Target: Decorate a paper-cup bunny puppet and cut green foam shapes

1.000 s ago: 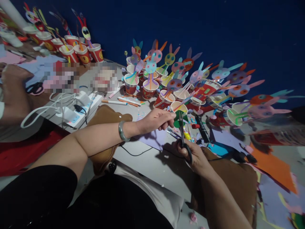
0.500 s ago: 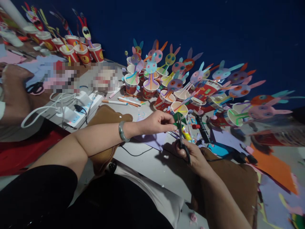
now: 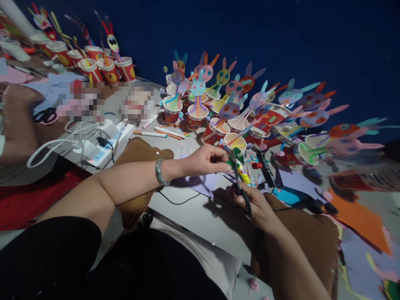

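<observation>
Between the fingertips of my left hand [image 3: 209, 160] is pinched a small piece of green paper [image 3: 239, 155]. My right hand [image 3: 252, 204] grips black-handled scissors [image 3: 236, 177], with the blades pointing up and lying against the green paper. Whether the blades are parted is hard to make out. Beneath my hands lies a sheet of purple paper [image 3: 200, 183]. Just beyond the scissors are a yellow tube [image 3: 244, 175] and a black marker-like tube [image 3: 266, 170] with a red cap beside it.
Many paper cups [image 3: 197, 117] with colourful rabbit-faced figures stand along the blue wall. A power strip [image 3: 115, 143] with white cables lies left, near another person's arm [image 3: 20, 121]. Brown cushions [image 3: 300, 241] lie under both my arms. Orange paper [image 3: 359, 221] is at the right.
The scissors have tilted and shifted very slightly at the green paper, which has turned a little. My left arm stays nearly still.
</observation>
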